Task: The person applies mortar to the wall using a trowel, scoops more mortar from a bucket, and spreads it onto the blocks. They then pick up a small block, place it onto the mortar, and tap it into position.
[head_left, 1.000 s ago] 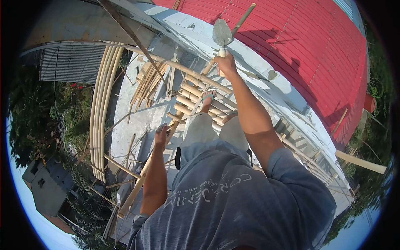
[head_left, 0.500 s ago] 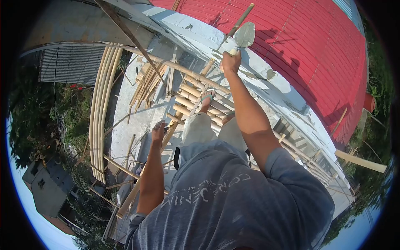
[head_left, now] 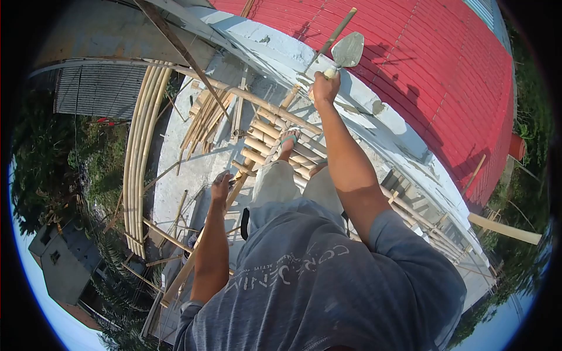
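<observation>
My right hand [head_left: 325, 89] is wrapped round the handle of a trowel [head_left: 348, 50], whose grey, mortar-smeared blade points up over the edge of the red roof. Just below the blade runs the white top of a wall [head_left: 404, 121], with grey patches on it. My left hand [head_left: 222, 186] hangs at the left over the bamboo scaffold, its fingers bent and dirty; whether something small is in them cannot be made out. My sandalled foot [head_left: 289, 140] stands on bamboo poles [head_left: 257, 144] between the two hands.
A red roof [head_left: 433, 76] lies beyond the wall. One bamboo pole [head_left: 339, 30] leans at the wall top. Long bamboo poles [head_left: 139, 158] stand at the left, near a pile of wood strips [head_left: 205, 124]. A cut bamboo piece [head_left: 504, 228] juts out at the right.
The trowel blade has turned slightly and shifted a little to the right in my right hand. My left hand has hardly moved.
</observation>
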A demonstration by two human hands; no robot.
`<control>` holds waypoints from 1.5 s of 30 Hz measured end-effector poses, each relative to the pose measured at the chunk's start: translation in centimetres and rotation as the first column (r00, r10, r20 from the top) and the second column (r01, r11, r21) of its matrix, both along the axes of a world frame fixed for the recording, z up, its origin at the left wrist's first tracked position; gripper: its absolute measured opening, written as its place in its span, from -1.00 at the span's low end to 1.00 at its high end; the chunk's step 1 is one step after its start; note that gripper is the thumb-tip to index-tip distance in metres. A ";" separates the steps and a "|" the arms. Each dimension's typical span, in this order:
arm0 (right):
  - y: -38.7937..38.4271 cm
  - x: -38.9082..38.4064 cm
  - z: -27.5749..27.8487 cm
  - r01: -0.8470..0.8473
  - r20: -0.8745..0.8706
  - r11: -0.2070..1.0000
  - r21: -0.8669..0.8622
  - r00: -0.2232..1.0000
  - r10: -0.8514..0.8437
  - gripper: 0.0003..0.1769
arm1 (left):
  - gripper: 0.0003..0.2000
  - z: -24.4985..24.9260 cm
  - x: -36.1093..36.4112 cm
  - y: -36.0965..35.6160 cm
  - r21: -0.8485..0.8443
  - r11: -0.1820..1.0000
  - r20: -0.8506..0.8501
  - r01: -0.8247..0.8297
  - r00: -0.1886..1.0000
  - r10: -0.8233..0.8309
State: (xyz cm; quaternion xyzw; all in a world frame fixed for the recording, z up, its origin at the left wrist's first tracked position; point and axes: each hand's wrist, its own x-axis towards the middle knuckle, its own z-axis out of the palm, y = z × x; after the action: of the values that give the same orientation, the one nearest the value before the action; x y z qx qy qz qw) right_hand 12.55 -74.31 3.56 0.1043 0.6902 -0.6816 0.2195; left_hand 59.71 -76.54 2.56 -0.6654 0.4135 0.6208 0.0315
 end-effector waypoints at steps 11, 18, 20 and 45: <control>-1.2 0.4 -0.1 -0.512 0.162 0.846 0.148 0.856 0.490 -0.68 | -0.52 0.4 -0.9 0.3 -0.013 1.000 0.007 0.018 1.000 -0.018; -2.1 0.7 -0.6 -0.310 0.044 0.938 0.158 0.951 0.307 -0.64 | -0.52 0.9 0.1 0.1 -0.029 0.999 0.017 0.025 1.000 -0.025; -1.9 0.1 -1.1 -0.514 0.107 0.840 0.174 0.858 0.503 -0.64 | -0.52 -0.1 0.5 0.1 -0.018 1.000 0.019 0.026 0.999 -0.026; -1.5 5.7 3.8 -0.081 0.071 0.941 0.329 0.996 0.061 -0.51 | -0.54 -0.2 -0.5 -0.5 -0.002 0.999 -0.004 0.033 0.999 -0.033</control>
State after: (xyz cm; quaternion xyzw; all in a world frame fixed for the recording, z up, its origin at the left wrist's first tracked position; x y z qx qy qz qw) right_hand 18.28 -75.85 7.35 0.1350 0.7916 -0.5438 0.2438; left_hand 59.25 -77.04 2.32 -0.6572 0.4251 0.6211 0.0401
